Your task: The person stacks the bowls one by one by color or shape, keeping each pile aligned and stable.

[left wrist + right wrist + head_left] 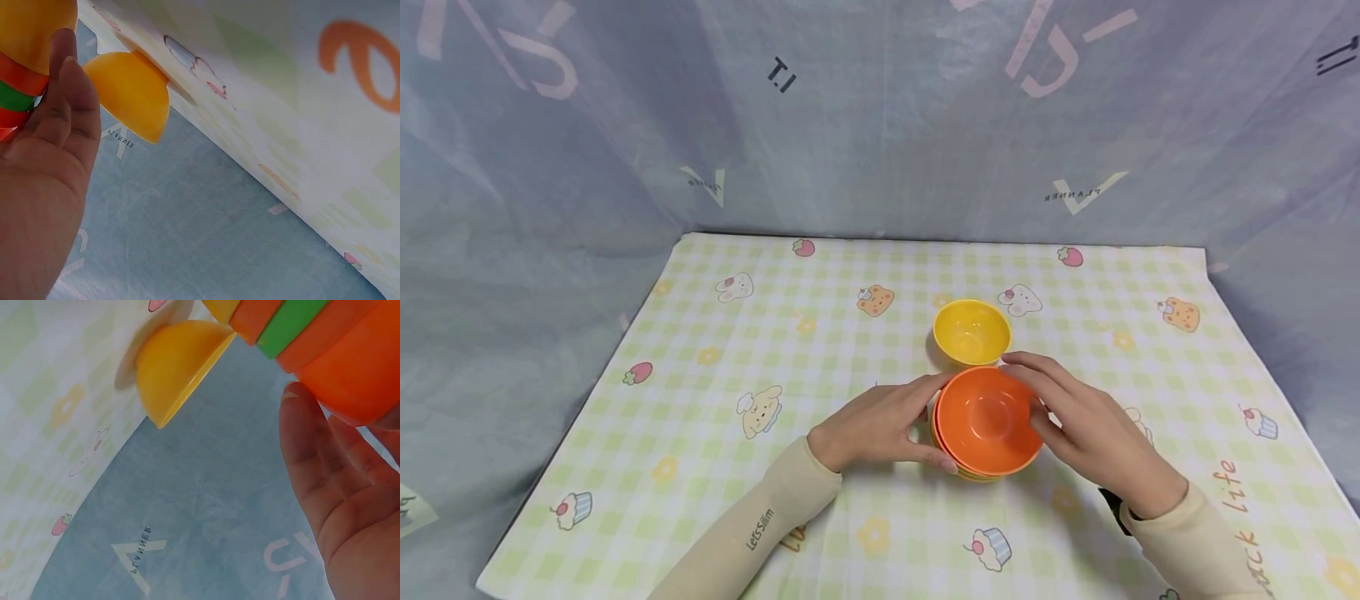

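Note:
A stack of bowls stands in front of me, its top an orange bowl (992, 421). Below that bowl, the wrist views show a green bowl (290, 328), more orange ones and a yellow-orange bowl (37, 31) at the bottom. My left hand (887, 421) holds the stack from its left side, thumb at the near side and fingers at the back. My right hand (1090, 429) is at the top bowl's right rim, its fingers along the outside and its thumb over the rim. Just behind the stack, a separate yellow bowl (972, 332) sits upright.
The table wears a green-and-white checked cloth (820, 333) printed with cartoon animals, cupcakes and strawberries. A grey-blue fabric curtain (880, 125) hangs behind the table and along both sides.

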{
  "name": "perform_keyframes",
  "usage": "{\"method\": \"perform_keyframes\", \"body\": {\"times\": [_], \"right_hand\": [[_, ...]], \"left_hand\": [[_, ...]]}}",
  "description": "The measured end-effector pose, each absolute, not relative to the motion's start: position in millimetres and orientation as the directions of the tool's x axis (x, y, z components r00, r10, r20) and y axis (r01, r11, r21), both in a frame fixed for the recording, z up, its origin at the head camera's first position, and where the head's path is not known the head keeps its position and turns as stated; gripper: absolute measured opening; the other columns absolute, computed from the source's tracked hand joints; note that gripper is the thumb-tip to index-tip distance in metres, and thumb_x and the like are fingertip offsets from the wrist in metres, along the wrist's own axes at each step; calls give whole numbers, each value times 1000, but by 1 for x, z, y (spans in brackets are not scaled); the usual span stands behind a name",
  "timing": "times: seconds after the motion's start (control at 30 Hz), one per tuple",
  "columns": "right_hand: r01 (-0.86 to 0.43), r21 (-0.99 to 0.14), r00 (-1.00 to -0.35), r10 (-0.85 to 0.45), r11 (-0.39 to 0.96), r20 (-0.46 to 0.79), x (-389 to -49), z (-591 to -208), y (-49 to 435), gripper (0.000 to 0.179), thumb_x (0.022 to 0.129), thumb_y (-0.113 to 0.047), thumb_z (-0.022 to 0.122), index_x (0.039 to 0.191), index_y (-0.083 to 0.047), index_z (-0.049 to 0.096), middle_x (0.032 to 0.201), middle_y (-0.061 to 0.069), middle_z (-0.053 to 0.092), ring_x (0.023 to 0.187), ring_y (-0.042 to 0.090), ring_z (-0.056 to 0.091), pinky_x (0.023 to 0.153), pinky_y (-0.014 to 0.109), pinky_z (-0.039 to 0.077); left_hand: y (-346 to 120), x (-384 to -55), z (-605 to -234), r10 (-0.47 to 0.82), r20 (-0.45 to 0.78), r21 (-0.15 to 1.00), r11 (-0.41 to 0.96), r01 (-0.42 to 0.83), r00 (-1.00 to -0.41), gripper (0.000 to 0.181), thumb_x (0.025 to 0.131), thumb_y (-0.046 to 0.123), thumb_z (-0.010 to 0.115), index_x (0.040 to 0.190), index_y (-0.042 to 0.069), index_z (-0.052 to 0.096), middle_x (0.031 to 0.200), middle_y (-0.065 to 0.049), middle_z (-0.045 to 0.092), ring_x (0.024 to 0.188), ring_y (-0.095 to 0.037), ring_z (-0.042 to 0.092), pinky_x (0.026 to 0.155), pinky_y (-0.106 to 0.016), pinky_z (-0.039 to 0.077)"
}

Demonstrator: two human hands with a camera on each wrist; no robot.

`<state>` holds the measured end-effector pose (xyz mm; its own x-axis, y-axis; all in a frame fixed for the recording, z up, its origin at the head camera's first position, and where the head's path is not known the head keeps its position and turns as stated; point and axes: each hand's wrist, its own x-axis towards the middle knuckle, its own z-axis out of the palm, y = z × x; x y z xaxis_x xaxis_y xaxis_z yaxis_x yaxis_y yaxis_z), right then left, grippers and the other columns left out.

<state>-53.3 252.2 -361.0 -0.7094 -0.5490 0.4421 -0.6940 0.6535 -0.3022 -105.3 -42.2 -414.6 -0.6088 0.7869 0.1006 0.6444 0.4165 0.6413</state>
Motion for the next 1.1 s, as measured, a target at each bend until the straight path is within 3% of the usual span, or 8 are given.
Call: {"method": "perform_keyframes", "body": {"times": [0.3,0.53,0.77,1.1], "right_hand": [[-751,-236,-632,-567,617,529,-54,-362,250,57,85,7,60,140,-6,64,141,6,63,94,17,68,71,28,58],[-775,-189,-582,-565,603,586,-57,-364,247,47,94,-6,46,136,-4,67,135,8,66,88,21,67,66,30,57],[-796,-123,-528,-579,593,621,-61,-370,246,52,83,2,53,133,-4,68,132,12,66,68,17,58,56,24,50],[-767,-112,-564,-581,631,587,-60,-372,245,45,96,-9,40,130,-4,69,130,10,68,69,19,61,56,30,53]], "left_hand": [[-43,-105,-415,784,91,638,428,640,-615,108,85,69,80,169,27,27,156,12,53,127,0,57,107,-28,51],[-43,-104,-415,784,98,638,424,643,-613,107,85,69,80,168,26,28,155,12,53,125,1,57,107,-26,50],[-43,-104,-416,785,108,640,414,647,-609,107,86,69,80,169,28,27,155,13,53,126,1,56,107,-26,50],[-43,-105,-416,789,112,660,396,639,-604,104,86,67,81,168,30,28,152,15,54,119,2,57,104,-24,51]]}}
